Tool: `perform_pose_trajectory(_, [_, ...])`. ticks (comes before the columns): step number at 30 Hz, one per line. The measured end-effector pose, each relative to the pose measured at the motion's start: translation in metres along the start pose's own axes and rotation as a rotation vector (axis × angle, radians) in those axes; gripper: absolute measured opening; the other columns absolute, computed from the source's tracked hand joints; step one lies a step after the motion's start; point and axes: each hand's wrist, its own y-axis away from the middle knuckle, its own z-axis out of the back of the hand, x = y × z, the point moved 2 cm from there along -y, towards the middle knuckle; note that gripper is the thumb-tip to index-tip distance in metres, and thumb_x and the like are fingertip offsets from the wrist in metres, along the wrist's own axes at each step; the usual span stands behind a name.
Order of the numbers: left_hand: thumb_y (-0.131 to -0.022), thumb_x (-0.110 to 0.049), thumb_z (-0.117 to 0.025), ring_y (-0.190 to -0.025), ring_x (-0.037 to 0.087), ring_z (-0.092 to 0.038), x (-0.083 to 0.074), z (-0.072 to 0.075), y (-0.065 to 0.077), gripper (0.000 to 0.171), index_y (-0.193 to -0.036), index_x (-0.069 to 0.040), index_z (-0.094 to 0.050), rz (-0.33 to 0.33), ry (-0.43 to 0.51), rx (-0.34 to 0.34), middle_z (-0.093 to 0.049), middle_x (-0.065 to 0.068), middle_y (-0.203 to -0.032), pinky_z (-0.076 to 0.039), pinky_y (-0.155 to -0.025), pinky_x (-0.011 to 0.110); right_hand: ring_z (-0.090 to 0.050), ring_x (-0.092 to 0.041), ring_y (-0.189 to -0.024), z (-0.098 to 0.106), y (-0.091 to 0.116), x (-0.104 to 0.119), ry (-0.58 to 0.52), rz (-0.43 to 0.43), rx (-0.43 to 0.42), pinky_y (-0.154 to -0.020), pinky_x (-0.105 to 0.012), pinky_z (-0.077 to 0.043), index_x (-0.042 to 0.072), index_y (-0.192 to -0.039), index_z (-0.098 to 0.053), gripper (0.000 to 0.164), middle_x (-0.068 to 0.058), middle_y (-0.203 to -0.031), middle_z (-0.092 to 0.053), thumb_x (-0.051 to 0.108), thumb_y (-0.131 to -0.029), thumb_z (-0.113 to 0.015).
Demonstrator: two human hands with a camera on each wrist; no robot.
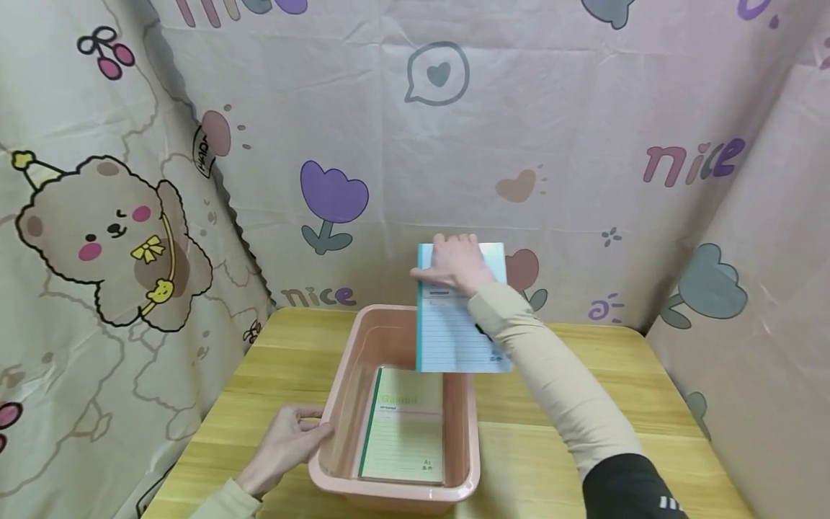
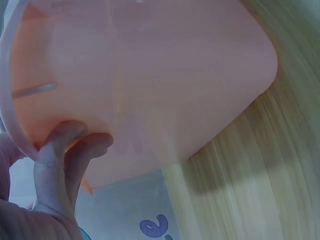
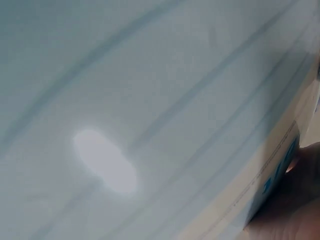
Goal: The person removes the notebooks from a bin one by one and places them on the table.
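Observation:
My right hand (image 1: 457, 263) grips a light blue notebook (image 1: 447, 335) near its top edge, fingers over the edge and thumb at the left side. The notebook hangs upright over the far right part of a pink plastic tub (image 1: 476, 447). Its lined cover (image 3: 150, 100) fills most of the right wrist view, with part of the hand (image 3: 292, 210) at the lower right. At the tub's near left rim, my left hand (image 1: 288, 440) pinches the edge; its fingers (image 2: 55, 155) curl under the rim in the left wrist view. Inside the tub lies a pale green notebook (image 1: 405, 432), cover up.
The tub stands on a wood-grain table (image 1: 551, 461), with bare tabletop to its left and right. A printed cloth (image 1: 558, 108) hangs behind the table, and more printed cloth (image 1: 65, 360) borders the sides.

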Motion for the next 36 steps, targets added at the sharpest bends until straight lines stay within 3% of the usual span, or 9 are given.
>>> perform_pose_trajectory(6, [-0.09,-0.003,-0.06,-0.085,0.036,-0.075,-0.001,0.002,0.002,0.053,-0.13,0.026,-0.044,-0.017,-0.017,0.014,-0.071,0.034,-0.101,-0.067,-0.069,0.039,-0.062,-0.036,-0.096,-0.009,0.012,-0.058,-0.014,-0.008,0.019,-0.091,-0.046,-0.043,0.005,-0.101,-0.055,0.061,-0.013,-0.092,-0.064,0.063,-0.084,-0.058])
perform_pose_trajectory(14, [-0.089,-0.005,-0.061,-0.084,0.033,-0.076,-0.002,0.006,0.002,0.054,-0.131,0.025,-0.045,-0.016,-0.036,0.02,-0.072,0.032,-0.1,-0.067,-0.069,0.039,-0.062,-0.041,-0.093,-0.053,0.033,-0.113,-0.01,-0.023,0.006,-0.087,-0.051,-0.045,0.001,-0.102,-0.058,0.062,-0.019,-0.094,-0.068,0.059,-0.081,-0.061])
perform_pose_trajectory(18, [-0.088,-0.004,-0.061,-0.084,0.035,-0.076,-0.002,0.006,0.004,0.054,-0.131,0.025,-0.046,-0.028,-0.031,0.038,-0.072,0.032,-0.099,-0.067,-0.069,0.038,-0.062,-0.04,-0.087,-0.084,0.044,-0.127,-0.028,-0.017,0.0,-0.08,-0.05,-0.045,0.001,-0.098,-0.058,0.059,-0.018,-0.09,-0.067,0.057,-0.08,-0.065])
perform_pose_trajectory(29, [-0.088,-0.005,-0.062,-0.084,0.035,-0.076,0.0,0.006,0.005,0.054,-0.13,0.025,-0.045,-0.029,-0.027,0.047,-0.072,0.032,-0.1,-0.067,-0.069,0.039,-0.061,-0.04,-0.09,-0.176,0.078,-0.145,-0.056,-0.02,0.006,-0.081,-0.051,-0.046,0.0,-0.102,-0.057,0.063,-0.019,-0.096,-0.067,0.057,-0.078,-0.069])
perform_pose_trajectory(36, [-0.088,-0.004,-0.061,-0.085,0.036,-0.076,0.0,0.007,0.004,0.055,-0.131,0.025,-0.045,-0.034,-0.021,0.057,-0.072,0.033,-0.1,-0.067,-0.069,0.04,-0.061,-0.038,-0.092,-0.212,0.087,-0.152,-0.099,-0.054,0.014,-0.082,-0.05,-0.044,0.003,-0.092,-0.055,0.054,-0.015,-0.088,-0.063,0.054,-0.08,-0.068])
